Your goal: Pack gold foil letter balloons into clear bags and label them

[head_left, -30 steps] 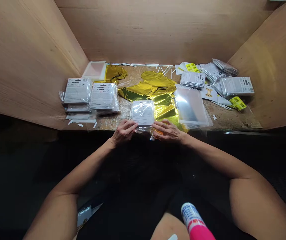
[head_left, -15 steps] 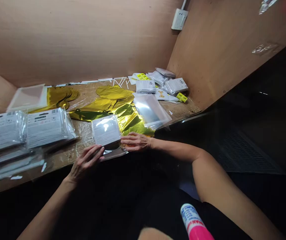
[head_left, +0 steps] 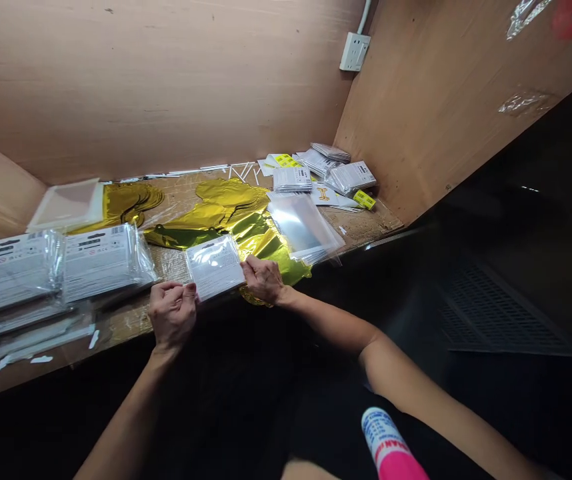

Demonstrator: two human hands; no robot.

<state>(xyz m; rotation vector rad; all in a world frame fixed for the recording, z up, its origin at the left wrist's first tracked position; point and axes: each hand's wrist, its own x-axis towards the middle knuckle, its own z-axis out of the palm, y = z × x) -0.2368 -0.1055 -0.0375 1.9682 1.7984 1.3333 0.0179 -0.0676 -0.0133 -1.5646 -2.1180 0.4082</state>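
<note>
Plywood booth [head_left: 116, 87]: tan walls meet at the far corner, with a white wall socket [head_left: 355, 51] high up and a worn wooden worktop [head_left: 181, 193] below.

Packet: a clear plastic packet [head_left: 215, 267] holding a white printed card, nearly square, so it has no clear long axis. Its flat face is up and its far edge runs roughly along the worktop's front edge. Which way the printing reads is too glared to tell.

Packet's place: between the two hands, near the worktop's front edge, over the edge of the gold foil balloons [head_left: 226, 207].

Left hand [head_left: 173, 313]: fingers curled, knuckles up, pinching the packet's left edge.

Right hand [head_left: 263, 280]: fingers bunched, pinching the packet's right edge.

Hidden: the fingertips are partly out of sight behind the knuckles, and whether the packet touches the foil cannot be told.

Nearby: two sealed white packs [head_left: 103, 261] lie left of the left hand, and a stack of clear bags [head_left: 302, 225] lies beyond the right hand.

Bottom edge: a pink-and-white object [head_left: 389, 447], cut off and hard to make out.
</note>
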